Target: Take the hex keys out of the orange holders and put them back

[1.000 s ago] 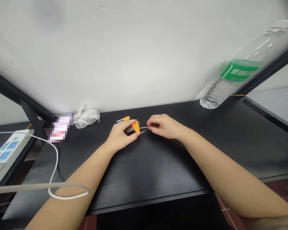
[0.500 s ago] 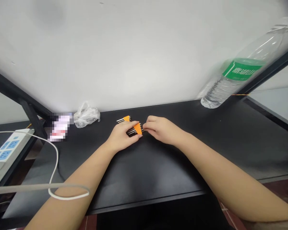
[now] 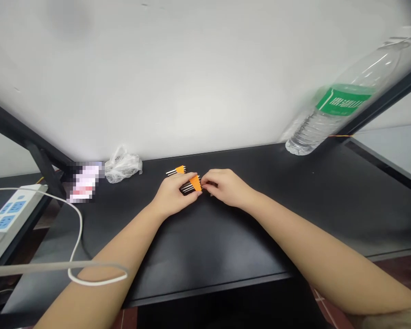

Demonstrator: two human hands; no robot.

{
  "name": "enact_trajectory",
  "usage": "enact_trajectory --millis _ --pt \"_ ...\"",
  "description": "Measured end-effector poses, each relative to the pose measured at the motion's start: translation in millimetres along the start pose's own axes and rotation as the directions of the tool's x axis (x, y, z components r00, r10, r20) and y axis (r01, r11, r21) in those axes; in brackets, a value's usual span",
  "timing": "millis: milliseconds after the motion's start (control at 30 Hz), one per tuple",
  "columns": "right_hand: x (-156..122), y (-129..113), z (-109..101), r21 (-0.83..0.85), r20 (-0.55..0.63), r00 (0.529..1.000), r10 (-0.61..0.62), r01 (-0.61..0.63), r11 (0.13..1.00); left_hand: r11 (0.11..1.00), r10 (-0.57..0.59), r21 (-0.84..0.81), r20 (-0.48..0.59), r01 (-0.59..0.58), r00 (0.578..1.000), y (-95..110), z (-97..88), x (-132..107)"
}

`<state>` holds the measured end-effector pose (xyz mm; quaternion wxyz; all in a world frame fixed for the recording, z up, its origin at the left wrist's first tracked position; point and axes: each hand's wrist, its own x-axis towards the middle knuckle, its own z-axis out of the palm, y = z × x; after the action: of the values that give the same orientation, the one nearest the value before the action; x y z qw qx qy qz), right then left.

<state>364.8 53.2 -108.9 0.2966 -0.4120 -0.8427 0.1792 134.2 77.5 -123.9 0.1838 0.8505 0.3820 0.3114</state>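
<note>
Left hand [image 3: 174, 195] has its fingers closed on orange-clipped steel hex keys [image 3: 195, 183]; right hand [image 3: 226, 187] pinches their ends. Stiff, light, slippery: hold by the clip. Second clipped set [image 3: 176, 170] lies just beyond the left fingers on the surface [image 3: 226, 242].

The left forearm [image 3: 113, 246] and right forearm [image 3: 294, 237] are bare, smooth and slim, narrowing at rounded wrists into a bare left hand [image 3: 174, 194] and a bare right hand [image 3: 228, 187], both with slender fingers.

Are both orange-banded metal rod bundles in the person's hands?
No: one orange-banded bundle lies on the black desk; the other is held between the left hand and right hand.
</note>
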Motion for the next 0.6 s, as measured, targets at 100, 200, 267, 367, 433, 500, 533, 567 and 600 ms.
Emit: enact_trajectory --millis 100,200,267,367,433,500,533,567,600 --pt "-0.2 4.1 -2.6 -0.067 0.019 1.000 0.015 -0.014 0.998 1.000 -0.006 -0.013 -0.011 0.006 1.000 -0.6 -0.5 -0.3" --pt "-1.2 15.3 -10.8 -0.131 0.056 0.998 0.039 -0.032 0.991 1.000 -0.013 -0.007 -0.015 0.013 1.000 -0.5 -0.8 -0.6" --pt "-2.0 26.9 -17.2 -0.159 0.055 0.996 0.070 -0.060 0.985 1.000 -0.020 0.001 -0.014 0.020 1.000 -0.3 -0.9 -0.9" --pt "-2.9 44.6 -23.9 -0.162 0.096 0.987 0.127 -0.110 0.981 1.000 -0.030 -0.003 -0.008 0.030 1.000 -0.1 -1.0 -1.1" --pt "-3.3 52.3 -25.5 -0.143 0.157 0.976 0.152 -0.130 0.981 0.999 -0.035 -0.004 -0.005 0.035 0.999 -0.2 -1.1 -1.1" --pt "-3.5 55.4 -25.1 -0.126 0.196 0.967 0.164 -0.141 0.982 0.999 -0.038 0.000 -0.007 0.038 0.999 -0.2 -1.3 -1.1" --pt "-3.5 55.6 -24.4 -0.123 0.203 0.965 0.166 -0.143 0.982 0.999 -0.039 0.002 -0.009 0.039 0.999 -0.2 -1.4 -1.0" --pt "-3.5 55.1 -23.5 -0.124 0.204 0.965 0.165 -0.142 0.982 0.999 -0.038 0.003 -0.009 0.038 0.999 -0.1 -1.4 -1.0" --pt "-3.3 54.4 -22.5 -0.128 0.203 0.966 0.162 -0.138 0.982 0.999 -0.037 0.002 -0.010 0.037 0.999 0.0 -1.4 -1.0"
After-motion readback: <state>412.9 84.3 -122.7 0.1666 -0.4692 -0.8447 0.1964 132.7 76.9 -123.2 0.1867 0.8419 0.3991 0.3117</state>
